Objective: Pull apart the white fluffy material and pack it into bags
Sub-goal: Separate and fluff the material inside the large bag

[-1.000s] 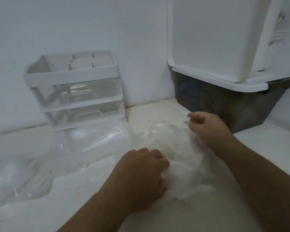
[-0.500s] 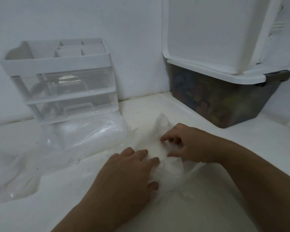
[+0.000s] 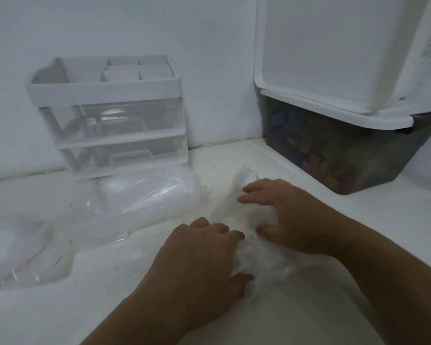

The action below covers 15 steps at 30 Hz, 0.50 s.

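A clump of white fluffy material [image 3: 243, 178] lies on the white table between my two hands. My left hand [image 3: 202, 257] grips its near side, fingers curled over the top and thumb tucked beneath. My right hand [image 3: 286, 215] holds its right side, fingers curved over the fluff and thumb against the near edge. Much of the clump is hidden under both hands. A clear plastic bag [image 3: 147, 195] stuffed with white fluff lies to the left, and a second clear bag [image 3: 23, 245] lies crumpled at the far left.
A white drawer organizer [image 3: 107, 115] with clear drawers stands against the back wall. A dark storage bin [image 3: 334, 150] with a white lid and a white tub on top sits at the right. The white table [image 3: 110, 307] stretches toward me.
My right hand came in from the clump's far edge and took hold of it close to my left hand. The fluff has been squeezed into a smaller, narrower mass.
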Tool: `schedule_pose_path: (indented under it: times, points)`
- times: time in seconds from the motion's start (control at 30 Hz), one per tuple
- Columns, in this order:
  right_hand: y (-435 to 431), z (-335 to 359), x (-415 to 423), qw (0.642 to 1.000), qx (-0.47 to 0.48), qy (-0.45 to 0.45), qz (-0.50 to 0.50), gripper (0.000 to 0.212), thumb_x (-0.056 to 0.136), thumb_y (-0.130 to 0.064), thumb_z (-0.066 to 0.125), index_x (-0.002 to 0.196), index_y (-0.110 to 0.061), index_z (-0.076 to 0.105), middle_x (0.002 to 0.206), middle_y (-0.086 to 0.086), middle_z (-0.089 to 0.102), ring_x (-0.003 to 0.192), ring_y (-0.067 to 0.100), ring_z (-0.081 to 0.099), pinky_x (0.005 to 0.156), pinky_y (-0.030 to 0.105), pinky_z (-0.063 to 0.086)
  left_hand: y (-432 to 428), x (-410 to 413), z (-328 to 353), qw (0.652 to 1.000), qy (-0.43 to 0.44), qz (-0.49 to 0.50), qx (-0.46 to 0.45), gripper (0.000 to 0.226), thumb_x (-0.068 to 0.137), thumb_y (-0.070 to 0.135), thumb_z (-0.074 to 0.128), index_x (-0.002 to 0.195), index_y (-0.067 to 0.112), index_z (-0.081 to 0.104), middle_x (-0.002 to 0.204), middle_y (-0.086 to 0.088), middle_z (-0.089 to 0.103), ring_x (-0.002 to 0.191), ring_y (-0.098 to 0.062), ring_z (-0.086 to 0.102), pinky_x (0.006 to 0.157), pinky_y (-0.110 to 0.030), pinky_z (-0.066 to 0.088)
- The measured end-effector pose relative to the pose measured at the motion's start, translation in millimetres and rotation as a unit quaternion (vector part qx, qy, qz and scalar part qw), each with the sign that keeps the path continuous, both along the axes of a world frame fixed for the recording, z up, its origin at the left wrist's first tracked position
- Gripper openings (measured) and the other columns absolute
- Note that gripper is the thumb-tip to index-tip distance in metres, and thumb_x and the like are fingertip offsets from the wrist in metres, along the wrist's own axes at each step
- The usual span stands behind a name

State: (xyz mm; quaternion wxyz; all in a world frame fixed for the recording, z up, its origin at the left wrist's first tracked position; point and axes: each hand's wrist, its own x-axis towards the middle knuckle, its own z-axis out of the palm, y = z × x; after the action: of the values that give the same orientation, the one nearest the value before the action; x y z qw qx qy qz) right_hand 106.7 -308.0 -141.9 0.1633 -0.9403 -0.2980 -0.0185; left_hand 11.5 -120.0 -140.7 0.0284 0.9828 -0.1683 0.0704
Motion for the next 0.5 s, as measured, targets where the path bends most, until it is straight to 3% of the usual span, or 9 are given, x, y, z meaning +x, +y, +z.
schedule_pose_path:
  times: [0.1, 0.17, 0.23, 0.37, 0.43, 0.5]
  points:
    - [6, -10, 4, 0.997, -0.032, 0.063, 0.023, 0.064, 0.089, -0.034, 0.069, 0.146, -0.044, 0.042, 0.155, -0.023, 0.034, 0.143, 0.005, 0.029, 0.119, 0.029, 0.021, -3, 0, -2, 1.000, 0.012, 0.001, -0.013, 0.065, 0.076, 0.074, 0.028, 0.128, 0.040, 0.047, 0.127, 0.018, 0.057, 0.112, -0.009, 0.049, 0.097, -0.032, 0.042]
    - [6, -5, 8, 0.996, -0.001, 0.086, 0.018, 0.058, 0.091, -0.022, 0.068, 0.140, -0.044, 0.048, 0.146, -0.025, 0.044, 0.134, 0.002, 0.039, 0.115, 0.023, 0.026, -2, -2, -1, 0.998, 0.020, -0.003, -0.066, 0.057, 0.084, 0.070, 0.043, 0.134, 0.043, 0.042, 0.133, 0.020, 0.053, 0.117, -0.008, 0.047, 0.102, -0.027, 0.038]
    - [4, 1, 11, 0.992, -0.005, 0.120, 0.026, 0.053, 0.090, -0.015, 0.070, 0.129, -0.046, 0.052, 0.133, -0.028, 0.049, 0.125, 0.001, 0.044, 0.115, 0.024, 0.032, 1, -3, 0, 0.990, 0.038, 0.008, -0.136, 0.058, 0.088, 0.061, 0.054, 0.141, 0.045, 0.039, 0.141, 0.024, 0.047, 0.125, -0.002, 0.045, 0.103, -0.019, 0.032]
    - [-10, 6, 11, 0.990, -0.002, 0.140, 0.011, 0.058, 0.090, -0.008, 0.069, 0.116, -0.057, 0.052, 0.118, -0.040, 0.045, 0.125, 0.000, 0.046, 0.107, 0.018, 0.036, 7, 2, 0, 0.982, 0.023, 0.005, -0.189, 0.045, 0.086, 0.046, 0.059, 0.131, 0.042, 0.057, 0.125, 0.023, 0.062, 0.108, 0.001, 0.056, 0.092, -0.013, 0.040]
    - [-17, 7, 11, 0.993, -0.023, 0.112, 0.011, 0.066, 0.087, -0.011, 0.071, 0.131, -0.055, 0.049, 0.129, -0.037, 0.045, 0.127, -0.001, 0.046, 0.109, 0.020, 0.039, 4, 2, -1, 0.982, 0.030, -0.009, -0.185, 0.035, 0.086, 0.039, 0.055, 0.119, 0.035, 0.067, 0.115, 0.016, 0.068, 0.102, -0.005, 0.059, 0.088, -0.018, 0.045]
    - [-19, 8, 12, 0.994, -0.060, 0.087, 0.027, 0.068, 0.085, -0.021, 0.075, 0.138, -0.052, 0.047, 0.144, -0.034, 0.040, 0.135, -0.001, 0.039, 0.116, 0.024, 0.032, -1, 2, -3, 0.982, 0.029, -0.027, -0.183, 0.040, 0.084, 0.038, 0.047, 0.115, 0.031, 0.071, 0.117, 0.016, 0.069, 0.107, -0.003, 0.058, 0.095, -0.020, 0.045]
